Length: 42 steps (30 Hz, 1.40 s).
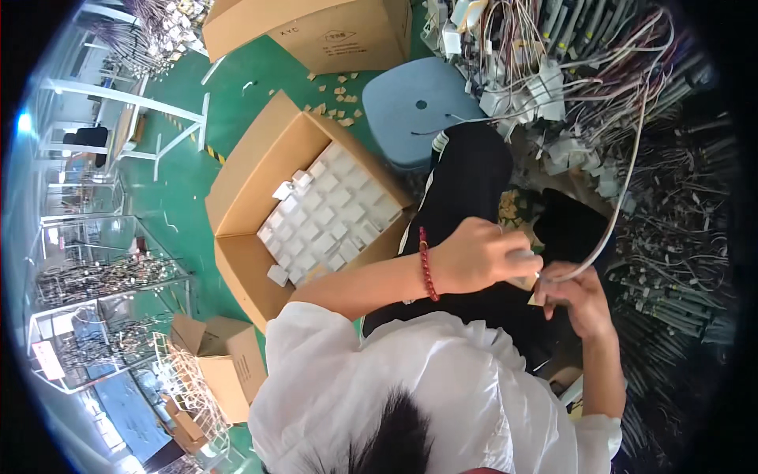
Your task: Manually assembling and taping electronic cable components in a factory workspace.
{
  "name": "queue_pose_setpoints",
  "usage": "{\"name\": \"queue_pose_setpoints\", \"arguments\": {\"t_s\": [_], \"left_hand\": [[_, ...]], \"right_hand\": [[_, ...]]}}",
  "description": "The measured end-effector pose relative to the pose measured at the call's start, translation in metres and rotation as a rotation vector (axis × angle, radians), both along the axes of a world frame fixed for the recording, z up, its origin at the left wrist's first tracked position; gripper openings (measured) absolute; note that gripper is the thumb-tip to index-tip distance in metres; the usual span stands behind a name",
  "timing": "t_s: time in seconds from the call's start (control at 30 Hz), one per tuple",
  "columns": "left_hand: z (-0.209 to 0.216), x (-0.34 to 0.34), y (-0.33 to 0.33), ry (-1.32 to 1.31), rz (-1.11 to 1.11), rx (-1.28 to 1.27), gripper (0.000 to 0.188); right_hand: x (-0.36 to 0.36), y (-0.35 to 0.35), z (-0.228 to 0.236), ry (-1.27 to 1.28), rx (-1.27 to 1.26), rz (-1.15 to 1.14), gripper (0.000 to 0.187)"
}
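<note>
My right hand [580, 299] pinches a pale grey cable [632, 170] near its end. The cable arcs down from the wire bundles at the upper right. My left hand [483, 257], with a red bead bracelet [427, 268] at the wrist, is closed just left of my right hand, its fingertips close to the cable's end. What the left fingers grip is mostly hidden; a small pale piece shows beneath them. Both hands are above my lap, over my dark trousers [466, 178].
An open carton [260, 170] holding rows of small white boxes [332, 209] stands to the left. Ahead are a blue stool [414, 103] and another carton [347, 47]. Heaped cable bundles [671, 268] line the right. Cardboard scraps [341, 99] litter the green floor; wire racks [110, 276] stand far left.
</note>
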<state>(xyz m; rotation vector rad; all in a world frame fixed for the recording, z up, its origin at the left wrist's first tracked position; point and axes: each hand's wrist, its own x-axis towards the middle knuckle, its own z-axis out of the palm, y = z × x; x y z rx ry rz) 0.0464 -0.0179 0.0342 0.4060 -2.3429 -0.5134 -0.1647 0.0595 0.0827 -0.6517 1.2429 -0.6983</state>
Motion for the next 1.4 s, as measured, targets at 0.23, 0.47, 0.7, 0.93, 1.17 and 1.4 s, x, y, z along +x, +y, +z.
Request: {"name": "queue_pose_setpoints", "arguments": {"t_s": [0.23, 0.47, 0.7, 0.93, 1.17, 1.4], "left_hand": [[-0.029, -0.03, -0.008, -0.136, 0.147, 0.367, 0.028], [-0.043, -0.074, -0.095, -0.157, 0.176, 0.5, 0.03], [-0.058, -0.077, -0.225, 0.195, 0.451, 0.486, 0.023], [-0.04, -0.126, -0.191, 0.303, 0.317, 0.282, 0.02], [-0.05, -0.151, -0.201, 0.219, 0.569, -0.06, 0.025], [-0.053, -0.144, -0.191, 0.306, 0.573, 0.128, 0.025]], "right_hand": [[-0.028, 0.053, -0.006, 0.573, -0.361, -0.184, 0.006], [-0.03, 0.09, -0.143, 1.572, -0.613, -0.266, 0.015], [-0.023, 0.086, -0.133, 1.536, -0.536, -0.172, 0.027], [-0.026, 0.082, -0.111, 1.545, -0.471, -0.125, 0.036], [-0.024, 0.014, -0.054, 1.3, -0.688, -0.296, 0.038], [-0.04, -0.19, -0.063, 0.35, -0.777, -0.826, 0.03]]}}
